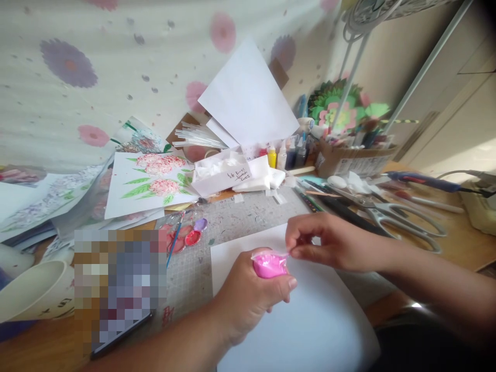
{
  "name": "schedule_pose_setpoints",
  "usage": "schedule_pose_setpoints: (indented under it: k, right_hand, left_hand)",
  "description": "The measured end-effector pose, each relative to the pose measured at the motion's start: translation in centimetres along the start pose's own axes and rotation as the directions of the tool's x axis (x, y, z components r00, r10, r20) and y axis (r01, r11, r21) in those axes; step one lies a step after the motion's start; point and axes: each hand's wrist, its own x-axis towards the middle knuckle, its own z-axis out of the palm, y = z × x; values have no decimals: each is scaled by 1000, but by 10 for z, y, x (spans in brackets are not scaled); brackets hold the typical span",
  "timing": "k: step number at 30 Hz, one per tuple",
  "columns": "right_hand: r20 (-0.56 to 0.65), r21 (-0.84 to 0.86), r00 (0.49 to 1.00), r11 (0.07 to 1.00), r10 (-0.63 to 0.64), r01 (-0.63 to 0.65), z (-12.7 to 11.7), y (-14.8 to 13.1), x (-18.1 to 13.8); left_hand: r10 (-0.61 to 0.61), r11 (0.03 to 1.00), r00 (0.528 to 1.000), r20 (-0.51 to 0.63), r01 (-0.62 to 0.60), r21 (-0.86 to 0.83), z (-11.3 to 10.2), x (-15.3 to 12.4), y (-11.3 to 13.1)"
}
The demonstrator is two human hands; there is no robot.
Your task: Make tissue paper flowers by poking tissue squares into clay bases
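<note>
Left hand [246, 299]: wrapped around a small clear bag of bright pink material [270, 266], gripping its sides so that the pink top bulges above the thumb. Right hand [327, 240]: just beside the bag, fingers curled inward, with thumb and forefinger at the drawn-out edge of the clear plastic; from where I stand I cannot tell whether they pinch it. The two hands are apart, the bag lying between them, above a large white sheet [287, 330] on a worn grey cutting mat [256, 213]. To the left of the sheet, a blue paintbrush [175, 241] lies beside a red disc [192, 237] and a purple disc [200, 225]. Behind, a flower painting [135, 195] leans near a white box [211, 183], with a row of small bottles [272, 158] farther right. Beyond the right forearm, large scissors [403, 222] lie open-handled, and a cardboard box [356, 164] holds a crowd of brushes and sticks [368, 138]
</note>
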Motion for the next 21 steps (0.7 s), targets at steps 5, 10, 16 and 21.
schedule_pose_setpoints:
  k: [5, 10, 16, 21]
  right_hand:
    - [4, -65, 996, 994, -84, 84, 12, -3, -2]
    - [6, -154, 992, 980, -127, 127, 31, -10, 4]
    - [39, -58, 991, 990, -128, 130, 27, -10, 8]
    - [-136, 194, 986, 978, 98, -70, -3, 9, -1]
  left_hand:
    - [-10, 1000, 1000, 5, 10, 3, 2, 2, 0]
    - [47, 998, 999, -18, -46, 50, 5, 3, 0]
    - [12, 1000, 1000, 18, -12, -7, 4, 1, -1]
    - [-12, 1000, 1000, 9, 12, -26, 2, 0, 2]
